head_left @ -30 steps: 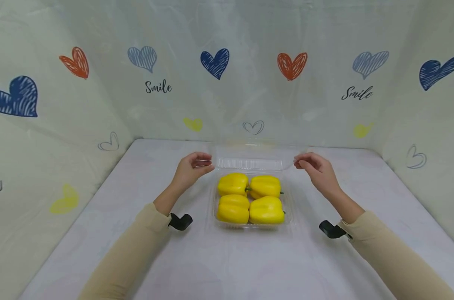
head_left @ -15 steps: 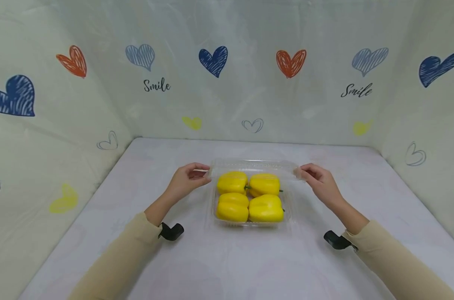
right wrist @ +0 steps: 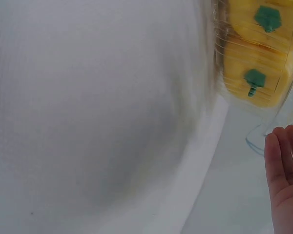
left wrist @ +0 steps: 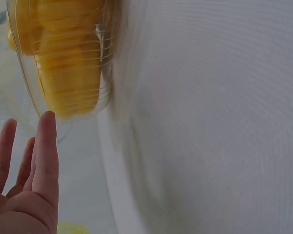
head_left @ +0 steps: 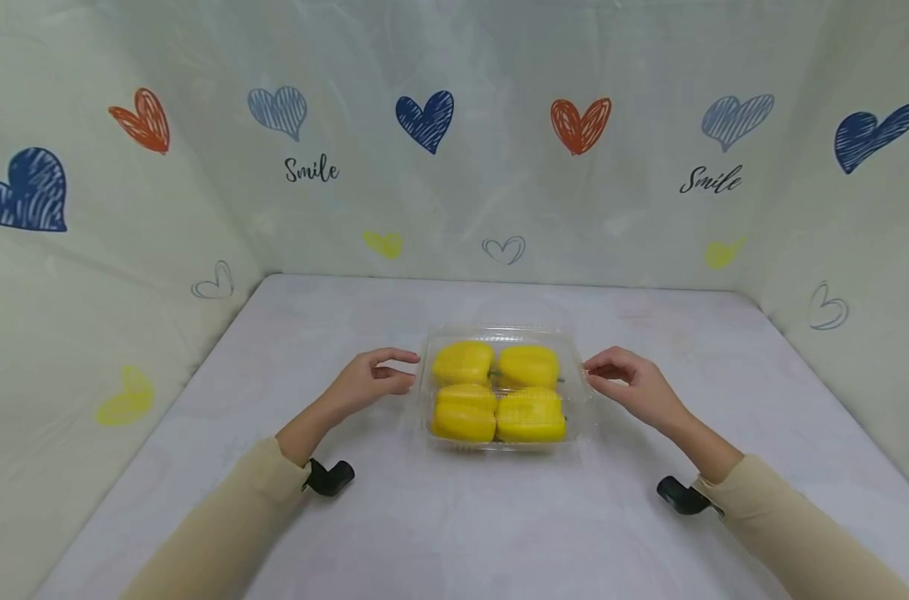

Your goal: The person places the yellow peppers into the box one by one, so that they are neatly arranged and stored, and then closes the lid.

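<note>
One clear box (head_left: 501,392) sits mid-table (head_left: 454,517) with its lid down. It contains four yellow peppers (head_left: 497,390), arranged two by two. Two hands are in view. The left hand (head_left: 370,381) sits at the box's left edge, fingers loosely extended, thumb and forefinger parted, tips at the rim; firm contact cannot be confirmed. The right hand (head_left: 628,385) sits at the right edge, fingers relaxed and slightly bent, tips at the rim. Neither hand grips anything. One black wrist mount (head_left: 330,477) shows under each beige sleeve (head_left: 222,533)
</note>
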The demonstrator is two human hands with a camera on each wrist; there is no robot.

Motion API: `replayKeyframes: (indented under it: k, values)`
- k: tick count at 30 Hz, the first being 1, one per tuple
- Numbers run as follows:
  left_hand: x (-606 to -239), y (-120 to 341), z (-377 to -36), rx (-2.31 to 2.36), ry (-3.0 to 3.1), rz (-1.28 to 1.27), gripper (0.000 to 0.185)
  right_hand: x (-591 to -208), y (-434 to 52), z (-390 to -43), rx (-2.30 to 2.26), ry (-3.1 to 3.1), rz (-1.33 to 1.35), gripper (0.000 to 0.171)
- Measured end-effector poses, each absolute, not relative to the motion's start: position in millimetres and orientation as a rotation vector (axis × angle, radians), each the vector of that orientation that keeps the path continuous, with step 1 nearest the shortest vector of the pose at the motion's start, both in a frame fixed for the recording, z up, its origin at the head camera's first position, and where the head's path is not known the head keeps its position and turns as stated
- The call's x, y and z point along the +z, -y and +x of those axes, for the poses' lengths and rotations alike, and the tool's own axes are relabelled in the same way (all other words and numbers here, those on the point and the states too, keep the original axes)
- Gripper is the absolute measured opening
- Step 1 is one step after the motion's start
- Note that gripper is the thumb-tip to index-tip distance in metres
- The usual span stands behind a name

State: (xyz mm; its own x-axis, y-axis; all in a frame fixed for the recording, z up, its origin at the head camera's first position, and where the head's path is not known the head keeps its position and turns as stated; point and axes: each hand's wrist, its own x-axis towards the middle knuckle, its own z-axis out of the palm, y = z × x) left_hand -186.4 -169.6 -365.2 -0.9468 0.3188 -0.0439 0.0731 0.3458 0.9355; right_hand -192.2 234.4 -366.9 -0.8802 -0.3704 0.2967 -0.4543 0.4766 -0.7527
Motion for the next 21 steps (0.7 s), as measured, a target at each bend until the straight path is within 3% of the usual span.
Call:
replayKeyframes:
  k: [11,21]
  values:
    - [-373,164,-182,1.65,-2.25,0.34,0.054,-377,-234,-188,1.352,2.772,0.731,0.024]
    - [-375,154,-192,1.75,-2.299,0.185,0.046,-373,-227,-204,1.378,2.816,0.617,0.032]
